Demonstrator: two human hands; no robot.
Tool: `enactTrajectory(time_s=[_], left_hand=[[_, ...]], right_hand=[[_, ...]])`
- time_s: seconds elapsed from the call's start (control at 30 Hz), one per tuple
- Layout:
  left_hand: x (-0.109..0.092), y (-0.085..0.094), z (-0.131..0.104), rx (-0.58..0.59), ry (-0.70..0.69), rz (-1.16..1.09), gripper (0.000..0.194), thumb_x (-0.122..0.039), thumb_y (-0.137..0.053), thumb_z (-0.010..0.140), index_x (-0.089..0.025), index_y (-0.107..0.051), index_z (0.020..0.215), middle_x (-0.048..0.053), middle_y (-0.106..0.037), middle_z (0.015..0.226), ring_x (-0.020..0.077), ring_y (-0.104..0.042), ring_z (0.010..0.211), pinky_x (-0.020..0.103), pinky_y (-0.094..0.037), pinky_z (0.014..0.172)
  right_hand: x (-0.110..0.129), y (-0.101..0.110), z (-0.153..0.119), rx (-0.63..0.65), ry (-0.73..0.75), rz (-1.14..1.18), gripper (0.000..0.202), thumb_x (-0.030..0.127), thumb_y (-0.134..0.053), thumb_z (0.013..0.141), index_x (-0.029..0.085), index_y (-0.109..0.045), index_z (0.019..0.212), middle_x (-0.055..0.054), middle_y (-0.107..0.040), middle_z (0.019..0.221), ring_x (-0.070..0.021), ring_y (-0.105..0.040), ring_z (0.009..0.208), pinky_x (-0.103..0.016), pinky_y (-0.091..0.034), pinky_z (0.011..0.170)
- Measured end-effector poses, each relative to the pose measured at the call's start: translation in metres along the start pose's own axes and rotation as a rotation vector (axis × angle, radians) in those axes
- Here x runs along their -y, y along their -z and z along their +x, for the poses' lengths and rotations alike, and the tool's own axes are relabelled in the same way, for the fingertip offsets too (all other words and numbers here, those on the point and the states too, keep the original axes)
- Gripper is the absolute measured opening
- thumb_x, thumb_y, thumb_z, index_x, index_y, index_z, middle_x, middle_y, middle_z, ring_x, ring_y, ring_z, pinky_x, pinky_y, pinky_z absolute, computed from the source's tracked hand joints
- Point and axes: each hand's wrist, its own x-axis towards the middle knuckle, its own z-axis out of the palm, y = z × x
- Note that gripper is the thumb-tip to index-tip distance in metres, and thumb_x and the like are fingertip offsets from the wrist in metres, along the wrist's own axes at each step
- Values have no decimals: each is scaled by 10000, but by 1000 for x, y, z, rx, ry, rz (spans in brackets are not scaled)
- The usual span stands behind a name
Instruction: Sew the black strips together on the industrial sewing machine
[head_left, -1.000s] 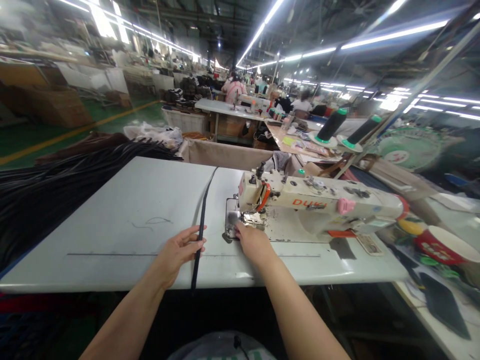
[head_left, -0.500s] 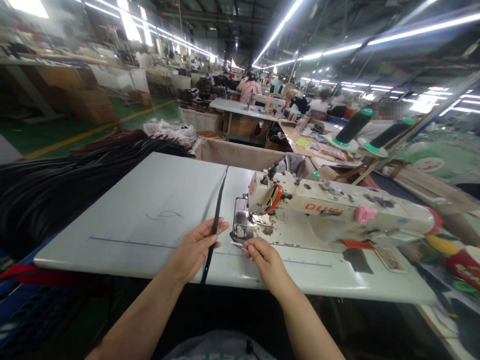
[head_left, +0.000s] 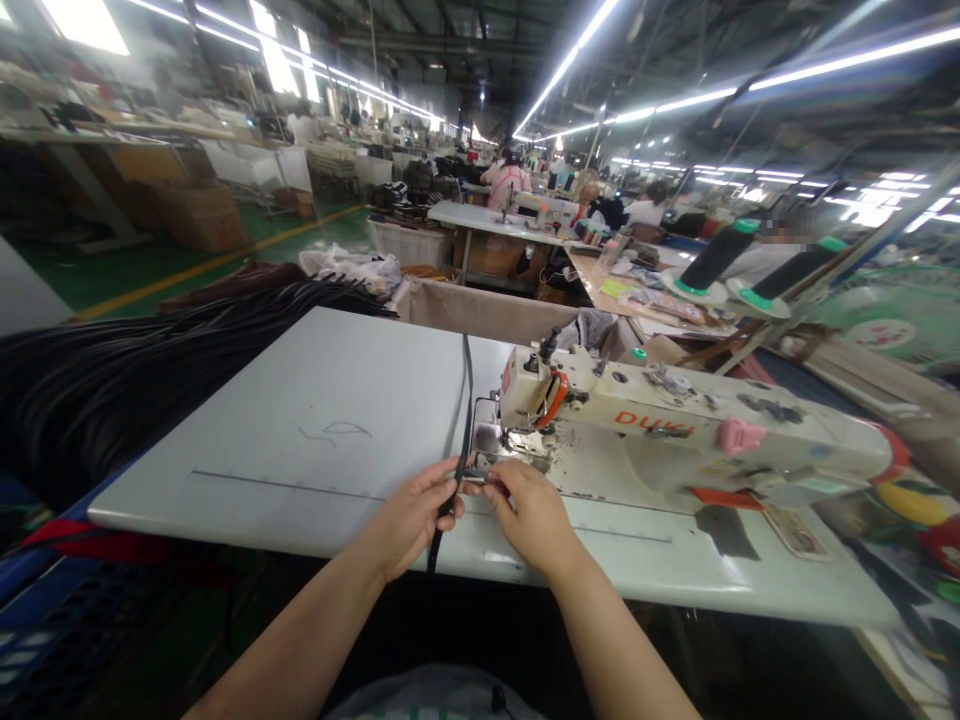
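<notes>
A narrow black strap (head_left: 469,385) runs from the far part of the pale sewing table (head_left: 277,400) to its front edge and hangs over it. My left hand (head_left: 405,525) has its fingers closed around the strap, just left of the needle area. My right hand (head_left: 534,518) is pinched close to the left fingertips, beside the strap. Whatever lies in that pinch is too small and covered to name. Right behind both hands is the head of the sewing machine (head_left: 637,420), with its metal needle plate (head_left: 489,437).
A large pile of black straps (head_left: 150,370) lies to the left of the table. Loose thread (head_left: 346,430) rests on the tabletop. A fabric-lined bin (head_left: 495,310) stands behind it. Two thread cones (head_left: 716,262) sit at the right. Other people work farther back.
My left hand and the strap have shifted right, closer to the needle plate. My right fingers have come up to the left ones; the slim white thing seen in them earlier is now hidden.
</notes>
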Motion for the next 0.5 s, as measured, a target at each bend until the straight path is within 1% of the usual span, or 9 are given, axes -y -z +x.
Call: enactTrajectory(time_s=[0.2,0.4,0.5], left_hand=[[2,1,2,-11,3,-8,520,-350,-822,794,-169,-693,1264,123,-681,1025,89,-540,691,189,-293,534],[2,-1,1,49,33,21,467,-350,-802,817,-153,-710,1230,161,-683,1113,84,-529,672,195,-256,513],[2,-3,1,32,43,15,455,-342,-805,811,-151,-713,1213,142,-686,1039,92,-531,671,197,-257,514]], right_hand=[[-7,1,1,39,34,-28,109,250,-568,982,212,-670,987,-60,-729,933,-218,-649,874,-313,-468,798],[-10,-3,1,36,33,-39,180,288,-528,1014,204,-684,1045,-83,-755,997,-232,-671,925,-321,-476,844],[-11,-7,1,8,5,-41,231,296,-484,1032,204,-695,1050,-92,-765,996,-236,-683,926,-326,-479,851]])
